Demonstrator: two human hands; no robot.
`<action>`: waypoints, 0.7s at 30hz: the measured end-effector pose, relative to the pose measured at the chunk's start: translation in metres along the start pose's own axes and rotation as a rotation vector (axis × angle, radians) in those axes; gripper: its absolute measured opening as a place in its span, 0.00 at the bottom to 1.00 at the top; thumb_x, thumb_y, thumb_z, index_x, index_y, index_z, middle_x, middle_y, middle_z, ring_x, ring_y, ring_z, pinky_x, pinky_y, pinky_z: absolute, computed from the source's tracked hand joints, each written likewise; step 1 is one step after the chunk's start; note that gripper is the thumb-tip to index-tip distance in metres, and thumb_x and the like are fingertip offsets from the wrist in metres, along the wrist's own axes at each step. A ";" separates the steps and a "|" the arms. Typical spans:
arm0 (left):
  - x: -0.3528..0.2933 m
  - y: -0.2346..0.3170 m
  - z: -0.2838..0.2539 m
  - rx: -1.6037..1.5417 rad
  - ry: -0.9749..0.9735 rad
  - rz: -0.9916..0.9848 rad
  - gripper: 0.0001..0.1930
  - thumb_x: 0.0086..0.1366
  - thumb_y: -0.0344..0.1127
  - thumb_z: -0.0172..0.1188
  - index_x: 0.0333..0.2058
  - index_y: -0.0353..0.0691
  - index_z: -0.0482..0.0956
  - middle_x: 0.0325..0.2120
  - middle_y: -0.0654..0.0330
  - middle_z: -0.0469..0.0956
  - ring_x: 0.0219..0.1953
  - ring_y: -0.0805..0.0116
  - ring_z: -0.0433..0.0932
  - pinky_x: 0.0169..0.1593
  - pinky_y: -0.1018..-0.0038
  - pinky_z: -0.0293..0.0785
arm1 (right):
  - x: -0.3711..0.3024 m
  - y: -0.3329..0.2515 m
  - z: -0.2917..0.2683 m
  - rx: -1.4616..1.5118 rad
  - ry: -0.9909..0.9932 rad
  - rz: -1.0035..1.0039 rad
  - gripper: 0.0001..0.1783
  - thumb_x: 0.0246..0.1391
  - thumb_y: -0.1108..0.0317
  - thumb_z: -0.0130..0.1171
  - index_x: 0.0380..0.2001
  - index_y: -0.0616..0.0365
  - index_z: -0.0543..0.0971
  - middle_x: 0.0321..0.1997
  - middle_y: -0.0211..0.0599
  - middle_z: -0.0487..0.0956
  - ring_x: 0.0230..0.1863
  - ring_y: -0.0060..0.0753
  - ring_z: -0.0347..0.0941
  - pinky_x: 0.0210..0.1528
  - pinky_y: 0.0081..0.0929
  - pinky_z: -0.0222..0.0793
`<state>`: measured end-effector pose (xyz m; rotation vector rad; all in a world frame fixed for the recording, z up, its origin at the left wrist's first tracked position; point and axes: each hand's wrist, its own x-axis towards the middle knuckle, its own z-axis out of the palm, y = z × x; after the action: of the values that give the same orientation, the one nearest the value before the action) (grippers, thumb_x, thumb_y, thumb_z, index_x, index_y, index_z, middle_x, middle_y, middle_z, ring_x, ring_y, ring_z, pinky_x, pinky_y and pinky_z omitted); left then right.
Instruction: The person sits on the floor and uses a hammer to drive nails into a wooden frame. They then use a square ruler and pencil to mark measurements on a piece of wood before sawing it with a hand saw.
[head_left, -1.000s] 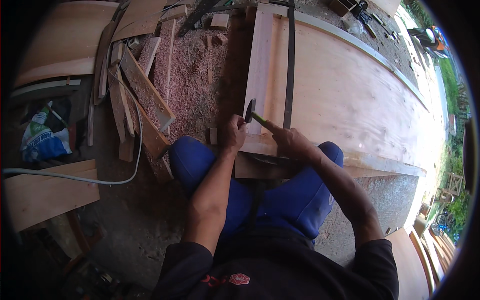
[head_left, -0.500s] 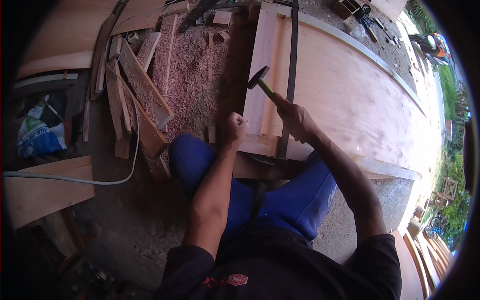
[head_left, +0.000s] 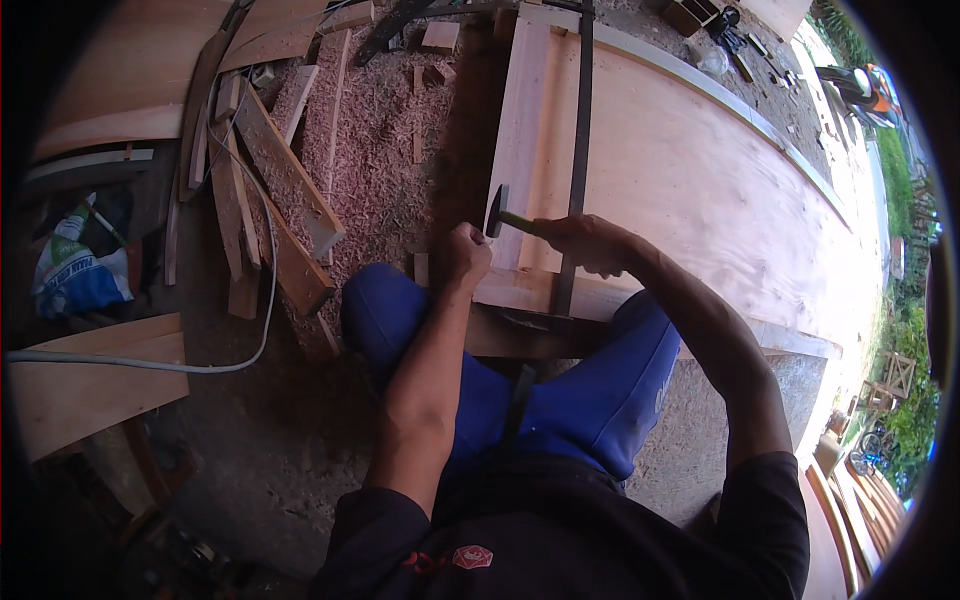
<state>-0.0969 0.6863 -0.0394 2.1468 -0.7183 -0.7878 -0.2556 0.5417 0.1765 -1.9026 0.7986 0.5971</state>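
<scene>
My right hand (head_left: 590, 243) is wrapped round the green handle of a hammer (head_left: 515, 221). Its dark head is low, right beside the fingers of my left hand (head_left: 469, 254). Those fingers are pinched together at the left edge of a wooden panel (head_left: 700, 190); a small pale bit shows at their tips, too small to name. The panel has a pale board framing its left side (head_left: 522, 110) and a dark strap (head_left: 580, 130) running along it. Its near end lies in front of my knees.
Left of the panel, wood shavings (head_left: 385, 150) cover the ground, with several loose boards (head_left: 290, 170) leaning among them. A grey cable (head_left: 225, 368) loops past a blue and white bag (head_left: 85, 265). Small blocks (head_left: 440, 37) lie at the far side; tools (head_left: 735, 45) lie far right.
The hammer has swung down and towards my left hand, its head now beside those fingers. My right hand has dropped slightly and turned; my left hand has barely moved.
</scene>
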 end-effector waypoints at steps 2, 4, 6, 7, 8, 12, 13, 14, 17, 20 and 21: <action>0.005 -0.010 -0.001 0.010 0.041 0.021 0.07 0.46 0.27 0.68 0.21 0.38 0.77 0.20 0.57 0.81 0.24 0.66 0.80 0.31 0.67 0.76 | 0.001 -0.014 -0.017 0.128 0.083 0.027 0.25 0.66 0.73 0.39 0.65 0.45 0.68 0.20 0.27 0.67 0.12 0.20 0.68 0.10 0.25 0.70; 0.006 -0.015 0.004 -0.015 0.031 -0.001 0.07 0.46 0.27 0.69 0.21 0.38 0.77 0.20 0.57 0.80 0.24 0.66 0.80 0.31 0.67 0.76 | 0.011 -0.009 -0.009 0.188 0.205 0.045 0.26 0.66 0.73 0.37 0.65 0.44 0.68 0.18 0.26 0.65 0.12 0.20 0.68 0.09 0.24 0.69; 0.005 -0.016 0.009 -0.021 0.014 -0.010 0.08 0.45 0.27 0.69 0.21 0.38 0.77 0.20 0.57 0.80 0.24 0.66 0.80 0.30 0.66 0.75 | 0.011 -0.002 0.005 0.184 0.192 0.038 0.26 0.66 0.73 0.37 0.65 0.44 0.67 0.18 0.27 0.65 0.11 0.21 0.67 0.09 0.24 0.69; 0.005 -0.018 0.007 -0.010 0.012 -0.013 0.08 0.45 0.28 0.70 0.21 0.38 0.77 0.20 0.57 0.80 0.24 0.66 0.80 0.30 0.66 0.75 | 0.006 -0.013 0.001 -0.092 -0.126 0.088 0.26 0.67 0.73 0.37 0.65 0.44 0.68 0.17 0.26 0.64 0.11 0.20 0.67 0.09 0.24 0.69; 0.006 -0.020 0.005 0.001 0.012 -0.017 0.08 0.45 0.28 0.70 0.22 0.38 0.77 0.20 0.57 0.80 0.24 0.66 0.80 0.30 0.66 0.75 | 0.006 -0.018 -0.004 -0.066 -0.090 0.079 0.26 0.67 0.73 0.37 0.65 0.44 0.68 0.17 0.27 0.64 0.11 0.20 0.66 0.09 0.24 0.69; 0.005 -0.019 0.005 0.014 0.022 -0.005 0.09 0.45 0.29 0.71 0.22 0.39 0.77 0.20 0.56 0.80 0.24 0.65 0.80 0.30 0.66 0.75 | 0.019 -0.007 -0.019 0.149 0.237 0.052 0.27 0.66 0.74 0.39 0.66 0.45 0.66 0.17 0.29 0.67 0.11 0.21 0.65 0.09 0.25 0.69; 0.006 -0.014 0.005 0.022 0.016 -0.014 0.09 0.46 0.29 0.71 0.22 0.39 0.77 0.20 0.56 0.80 0.24 0.65 0.80 0.30 0.66 0.75 | 0.021 -0.006 -0.008 0.214 0.374 -0.006 0.27 0.65 0.75 0.39 0.65 0.45 0.66 0.18 0.30 0.67 0.10 0.21 0.65 0.08 0.25 0.68; 0.006 -0.011 0.005 0.029 0.009 -0.022 0.09 0.46 0.30 0.71 0.22 0.39 0.77 0.20 0.55 0.80 0.25 0.64 0.80 0.30 0.66 0.75 | 0.021 -0.005 0.002 0.278 0.512 -0.064 0.26 0.65 0.76 0.38 0.65 0.45 0.66 0.18 0.30 0.68 0.10 0.21 0.65 0.08 0.25 0.67; 0.001 -0.009 -0.001 0.033 -0.013 -0.025 0.09 0.47 0.31 0.71 0.22 0.39 0.77 0.19 0.55 0.80 0.25 0.62 0.81 0.31 0.65 0.75 | 0.006 -0.009 0.006 -0.134 -0.070 -0.074 0.20 0.69 0.71 0.38 0.61 0.48 0.68 0.16 0.32 0.69 0.09 0.23 0.66 0.07 0.26 0.65; -0.002 -0.013 -0.004 0.069 0.014 -0.001 0.09 0.47 0.33 0.71 0.23 0.39 0.78 0.20 0.54 0.80 0.26 0.60 0.81 0.32 0.64 0.75 | 0.010 -0.009 -0.019 0.132 0.064 0.007 0.22 0.70 0.69 0.40 0.64 0.48 0.67 0.16 0.33 0.71 0.09 0.26 0.68 0.08 0.27 0.69; 0.000 -0.012 -0.004 0.076 0.016 -0.011 0.09 0.47 0.33 0.71 0.23 0.39 0.78 0.21 0.53 0.81 0.26 0.60 0.82 0.32 0.64 0.76 | 0.024 -0.004 -0.022 0.219 0.227 0.133 0.23 0.70 0.67 0.41 0.66 0.47 0.66 0.17 0.33 0.72 0.10 0.27 0.69 0.09 0.28 0.71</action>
<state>-0.0908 0.6946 -0.0464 2.2239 -0.7394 -0.7592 -0.2355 0.5164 0.1715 -1.7433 1.0976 0.3598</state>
